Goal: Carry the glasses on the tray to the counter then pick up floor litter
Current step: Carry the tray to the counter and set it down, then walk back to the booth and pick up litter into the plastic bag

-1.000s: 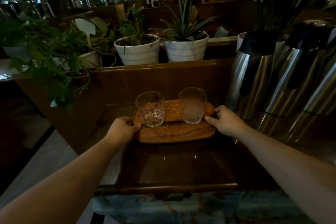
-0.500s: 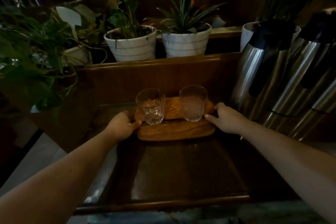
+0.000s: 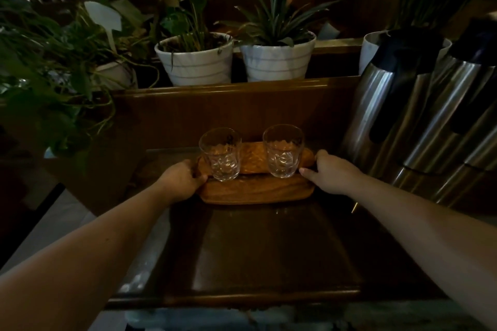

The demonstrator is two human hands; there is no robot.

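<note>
Dim light covers the dark bench (image 3: 258, 244), where the tray (image 3: 255, 189) sits between the two hands. Left hand (image 3: 180, 181) fingers curl round its left end; right hand (image 3: 326, 170) fingers pinch the right end. Two glasses (image 3: 220, 154) stand upright just beyond the fingers. A jerky release could tip them, and the flasks (image 3: 387, 105) crowd the right hand, easy to knock
</note>
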